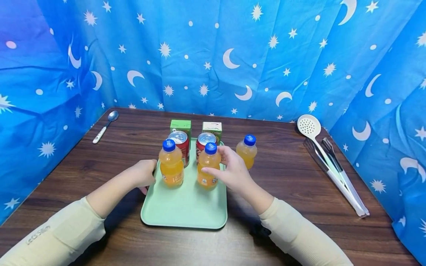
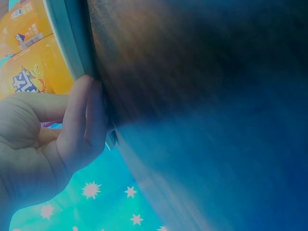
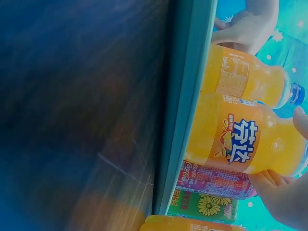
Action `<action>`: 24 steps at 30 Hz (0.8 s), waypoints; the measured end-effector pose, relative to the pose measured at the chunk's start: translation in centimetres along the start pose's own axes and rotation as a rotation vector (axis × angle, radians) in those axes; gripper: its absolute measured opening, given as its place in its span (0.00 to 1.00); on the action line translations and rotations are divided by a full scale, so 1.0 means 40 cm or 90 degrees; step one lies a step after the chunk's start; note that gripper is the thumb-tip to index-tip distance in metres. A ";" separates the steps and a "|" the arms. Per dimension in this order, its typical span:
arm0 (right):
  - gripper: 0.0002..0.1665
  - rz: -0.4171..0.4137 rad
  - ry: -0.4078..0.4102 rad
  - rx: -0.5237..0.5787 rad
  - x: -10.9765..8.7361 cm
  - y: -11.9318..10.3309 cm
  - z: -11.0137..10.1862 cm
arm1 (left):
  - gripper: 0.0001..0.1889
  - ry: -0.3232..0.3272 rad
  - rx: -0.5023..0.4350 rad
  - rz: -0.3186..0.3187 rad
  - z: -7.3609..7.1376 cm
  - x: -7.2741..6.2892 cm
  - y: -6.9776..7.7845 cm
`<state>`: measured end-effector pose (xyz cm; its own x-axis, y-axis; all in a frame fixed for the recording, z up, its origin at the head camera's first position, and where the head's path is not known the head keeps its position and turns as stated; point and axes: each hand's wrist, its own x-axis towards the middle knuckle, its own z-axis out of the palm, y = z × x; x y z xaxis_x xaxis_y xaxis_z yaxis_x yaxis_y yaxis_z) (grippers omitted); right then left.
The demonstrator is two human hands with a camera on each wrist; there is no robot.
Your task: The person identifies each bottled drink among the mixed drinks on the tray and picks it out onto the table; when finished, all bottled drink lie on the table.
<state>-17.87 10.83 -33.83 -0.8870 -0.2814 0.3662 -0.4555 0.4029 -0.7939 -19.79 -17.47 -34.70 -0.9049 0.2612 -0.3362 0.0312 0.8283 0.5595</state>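
Observation:
A light green tray (image 1: 186,212) lies on the table with two orange soda bottles, two red cola cans and two juice boxes at its far part. My left hand (image 1: 145,173) grips the tray's left rim; its curled fingers (image 2: 79,113) meet the edge in the left wrist view. On the tray's right side stands a blue-capped orange soda bottle (image 1: 209,166). My right hand (image 1: 234,171) holds this bottle from the right, thumb and fingers around its upper part. The other soda bottle (image 1: 171,166) is upright near my left hand. Behind them are the cans (image 1: 178,137) and boxes (image 1: 212,126).
A third orange soda bottle (image 1: 247,151) stands on the table, right of the tray. Far left lies a spoon (image 1: 104,127). A white skimmer (image 1: 309,127) and metal-ended tongs (image 1: 347,184) lie at the right. Starry blue curtains (image 1: 199,55) surround the wooden table (image 1: 283,184).

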 end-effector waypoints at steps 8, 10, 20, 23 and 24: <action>0.34 -0.009 0.002 0.014 0.000 -0.001 -0.001 | 0.12 0.001 -0.005 -0.007 0.002 0.004 -0.002; 0.34 -0.011 0.002 0.015 -0.001 -0.002 -0.002 | 0.12 0.002 -0.006 -0.007 0.003 0.005 -0.003; 0.33 -0.009 0.008 0.011 -0.005 0.000 0.000 | 0.12 0.003 -0.002 -0.008 0.006 0.005 -0.006; 0.32 -0.013 0.012 0.012 -0.005 -0.001 -0.001 | 0.12 0.004 -0.003 -0.009 0.006 0.006 -0.005; 0.32 -0.016 0.013 0.011 -0.006 -0.002 -0.001 | 0.12 0.004 -0.004 -0.009 0.006 0.007 -0.005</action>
<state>-17.65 10.90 -33.84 -0.8769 -0.2733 0.3954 -0.4762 0.3815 -0.7923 -19.93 -17.45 -35.09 -0.9075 0.2469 -0.3397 0.0157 0.8283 0.5601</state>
